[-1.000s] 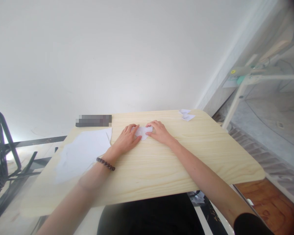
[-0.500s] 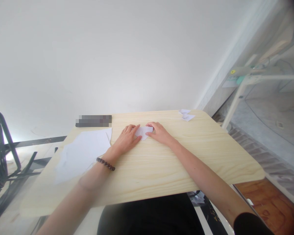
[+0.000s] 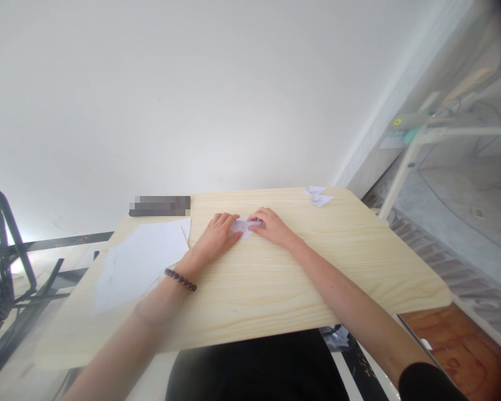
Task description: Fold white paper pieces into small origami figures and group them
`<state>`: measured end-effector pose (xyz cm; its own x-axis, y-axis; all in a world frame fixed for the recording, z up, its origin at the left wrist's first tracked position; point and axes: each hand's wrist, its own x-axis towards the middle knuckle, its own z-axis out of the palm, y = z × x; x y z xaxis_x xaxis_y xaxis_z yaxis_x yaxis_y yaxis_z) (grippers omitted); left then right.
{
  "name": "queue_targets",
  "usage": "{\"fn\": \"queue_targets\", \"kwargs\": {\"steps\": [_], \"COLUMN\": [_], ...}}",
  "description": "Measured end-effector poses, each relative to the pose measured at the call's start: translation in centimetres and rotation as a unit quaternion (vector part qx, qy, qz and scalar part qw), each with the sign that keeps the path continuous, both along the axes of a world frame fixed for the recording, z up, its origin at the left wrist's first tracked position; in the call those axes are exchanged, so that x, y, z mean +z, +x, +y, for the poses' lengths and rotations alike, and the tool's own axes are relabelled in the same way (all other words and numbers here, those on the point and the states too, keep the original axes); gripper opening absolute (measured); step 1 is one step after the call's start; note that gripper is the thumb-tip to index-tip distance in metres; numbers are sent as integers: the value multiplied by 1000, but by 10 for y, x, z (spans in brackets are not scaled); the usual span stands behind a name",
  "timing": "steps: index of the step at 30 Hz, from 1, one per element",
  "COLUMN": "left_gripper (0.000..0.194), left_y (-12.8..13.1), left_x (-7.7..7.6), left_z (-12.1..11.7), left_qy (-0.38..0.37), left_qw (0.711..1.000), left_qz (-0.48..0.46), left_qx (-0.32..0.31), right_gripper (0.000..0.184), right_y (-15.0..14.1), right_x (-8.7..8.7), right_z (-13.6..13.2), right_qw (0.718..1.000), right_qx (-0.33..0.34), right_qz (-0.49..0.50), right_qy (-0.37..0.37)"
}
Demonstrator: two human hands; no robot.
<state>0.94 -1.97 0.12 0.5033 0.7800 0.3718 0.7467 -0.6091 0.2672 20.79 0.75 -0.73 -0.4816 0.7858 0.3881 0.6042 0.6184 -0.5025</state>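
Observation:
A small piece of folded white paper (image 3: 244, 228) lies on the table between my hands, its far edge bent up. My left hand (image 3: 221, 235) grips its left end, thumb on the near side and fingers along the far side. At the right end, my right hand (image 3: 271, 227) pinches the paper between thumb and fingers. Both hands hide the paper's ends. A dark beaded bracelet (image 3: 180, 279) circles my left wrist.
White sheets of paper (image 3: 144, 259) lie spread on the left of the wooden table (image 3: 317, 278). Behind them sits a dark blurred-out object (image 3: 159, 206). Folded white paper pieces (image 3: 318, 196) rest at the far right corner. A wall stands behind the table.
The far edge of the folded paper has been lifted and bent toward me. The fingers of both hands have shifted slightly along it; the other things have stayed put.

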Motion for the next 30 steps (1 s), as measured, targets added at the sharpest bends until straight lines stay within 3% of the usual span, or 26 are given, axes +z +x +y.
{"fn": "queue_targets", "kwargs": {"steps": [10, 30], "left_gripper": [30, 29], "left_y": [-2, 1], "left_x": [-2, 6], "left_z": [1, -2], "left_qy": [16, 32], "left_qw": [999, 995], "left_qz": [33, 94], "left_qx": [-9, 0], "right_gripper": [14, 14], "right_y": [1, -1], "right_x": [-3, -6], "right_z": [1, 1], "right_qw": [999, 999], "right_qx": [22, 0], "right_qz": [25, -1], "right_qy": [7, 41]}}
